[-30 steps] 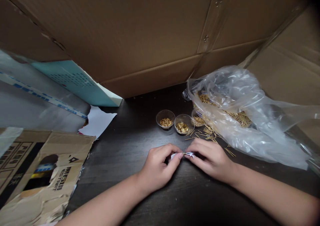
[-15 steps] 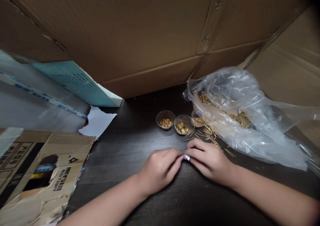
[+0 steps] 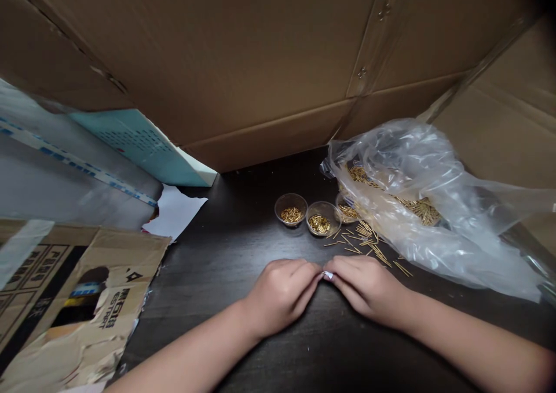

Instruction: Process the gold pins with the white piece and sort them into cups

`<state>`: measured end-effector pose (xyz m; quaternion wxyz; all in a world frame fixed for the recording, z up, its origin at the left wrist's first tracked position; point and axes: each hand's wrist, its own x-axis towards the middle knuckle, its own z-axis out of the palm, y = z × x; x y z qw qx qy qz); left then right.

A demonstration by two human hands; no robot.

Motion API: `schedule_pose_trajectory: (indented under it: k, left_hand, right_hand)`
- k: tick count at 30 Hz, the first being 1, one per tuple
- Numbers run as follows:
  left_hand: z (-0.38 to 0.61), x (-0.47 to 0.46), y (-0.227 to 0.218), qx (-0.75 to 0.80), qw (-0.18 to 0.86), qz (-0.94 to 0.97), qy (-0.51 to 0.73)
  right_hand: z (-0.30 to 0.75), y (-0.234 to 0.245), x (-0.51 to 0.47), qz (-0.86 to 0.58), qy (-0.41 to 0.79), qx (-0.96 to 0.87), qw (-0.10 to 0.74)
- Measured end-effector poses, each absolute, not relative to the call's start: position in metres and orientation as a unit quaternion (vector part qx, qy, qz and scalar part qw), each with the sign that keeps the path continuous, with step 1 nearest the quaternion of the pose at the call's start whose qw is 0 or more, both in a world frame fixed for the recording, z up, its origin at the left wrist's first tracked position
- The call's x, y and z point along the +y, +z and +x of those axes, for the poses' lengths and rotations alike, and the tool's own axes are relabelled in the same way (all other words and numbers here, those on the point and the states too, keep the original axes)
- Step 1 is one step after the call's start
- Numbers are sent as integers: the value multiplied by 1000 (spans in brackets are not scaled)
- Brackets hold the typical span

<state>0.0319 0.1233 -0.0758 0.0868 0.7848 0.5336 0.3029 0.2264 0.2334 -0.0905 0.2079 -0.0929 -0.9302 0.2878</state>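
Pinches a small white scrap point(image 3: 329, 275) in the closed grip of the right hand point(image 3: 371, 286), just beside the left hand point(image 3: 282, 293), likewise closed, but cannot tell on what. Cannot tell the partly hidden scrap's long axis. Has loose brass-coloured pins point(image 3: 381, 255) on the dark surface point(image 3: 234, 237) beyond the right hand, then clear cups point(image 3: 334, 226) and a crumpled plastic bag point(image 3: 456, 248).

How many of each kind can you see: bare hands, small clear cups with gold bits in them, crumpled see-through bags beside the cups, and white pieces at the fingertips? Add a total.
Left hand and right hand: 2
Clear cups: 3
See-through bag: 1
White piece: 1
Total: 7
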Motion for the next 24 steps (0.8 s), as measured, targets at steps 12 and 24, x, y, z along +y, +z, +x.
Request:
schedule_pose_trajectory:
  k: [12,24]
  left_hand:
    - [31,126,-73,558,165,723,373]
    - [18,165,-3,636,387,572,344]
  right_hand:
    - [228,-90,233,-94,302,-915,250]
    - [229,-85,238,-100,317,-884,327]
